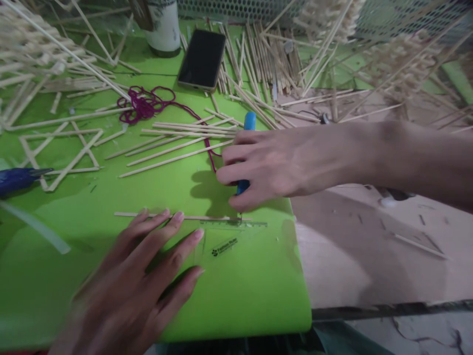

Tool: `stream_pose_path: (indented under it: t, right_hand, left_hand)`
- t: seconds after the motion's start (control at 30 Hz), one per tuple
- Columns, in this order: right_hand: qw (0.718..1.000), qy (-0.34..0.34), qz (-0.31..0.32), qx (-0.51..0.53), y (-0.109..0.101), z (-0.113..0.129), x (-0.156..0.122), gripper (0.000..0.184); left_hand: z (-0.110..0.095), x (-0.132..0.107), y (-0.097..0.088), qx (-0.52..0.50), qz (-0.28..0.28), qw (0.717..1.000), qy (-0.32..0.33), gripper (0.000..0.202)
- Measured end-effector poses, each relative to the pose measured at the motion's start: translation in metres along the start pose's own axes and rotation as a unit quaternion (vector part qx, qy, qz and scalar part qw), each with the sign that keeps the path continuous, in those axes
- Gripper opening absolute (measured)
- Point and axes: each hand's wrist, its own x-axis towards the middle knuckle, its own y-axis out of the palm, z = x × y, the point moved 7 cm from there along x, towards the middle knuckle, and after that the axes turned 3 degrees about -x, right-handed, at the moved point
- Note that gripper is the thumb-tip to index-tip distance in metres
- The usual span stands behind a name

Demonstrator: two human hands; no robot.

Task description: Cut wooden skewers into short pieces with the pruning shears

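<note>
My left hand [148,276] lies with its fingers spread. Its fingertips press on a thin wooden stick [207,217] and the clear triangular ruler [254,225] beside it. The stick runs along the ruler's marked edge, on a green sheet. Above it, my right hand [258,162] is closed around a blue pen-shaped tool [250,121]. This tool stands nearly upright, its lower end near the stick and ruler. Several loose sticks [162,158] lie to the left of my right hand, crossed by purple yarn [142,104].
At the back are a phone [203,59], a white cup [162,27] and a pile of sticks [273,59]. A star-shaped stick frame [70,153] and a blue tool with a metal tip [18,180] lie left. The green sheet [258,296] ends at a bare board [343,256].
</note>
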Motion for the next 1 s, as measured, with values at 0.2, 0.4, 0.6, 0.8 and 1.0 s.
stream_pose_path:
  t: [0.2, 0.4, 0.6, 0.8, 1.0]
  right_hand:
    - [1.0, -0.012, 0.016, 0.006, 0.0, 0.006, 0.003, 0.053]
    - [1.0, -0.01, 0.017, 0.007, -0.002, 0.006, 0.003, 0.054]
    - [1.0, -0.01, 0.011, -0.009, -0.004, 0.008, 0.005, 0.05]
    - [1.0, -0.006, 0.011, -0.007, -0.005, 0.005, 0.003, 0.05]
    - [1.0, -0.006, 0.007, -0.012, -0.005, 0.003, 0.002, 0.049]
  left_hand:
    - [-0.005, -0.003, 0.0, 0.031, 0.028, 0.998, 0.042, 0.046]
    - [-0.014, 0.007, -0.007, 0.082, -0.018, 0.996, 0.035, 0.061]
    - [-0.018, 0.014, -0.001, 0.073, -0.01, 0.997, 0.021, 0.058]
    - [-0.02, 0.014, 0.0, 0.081, -0.006, 0.996, 0.023, 0.057]
    - [-0.02, 0.014, -0.001, 0.082, -0.001, 0.996, 0.027, 0.054]
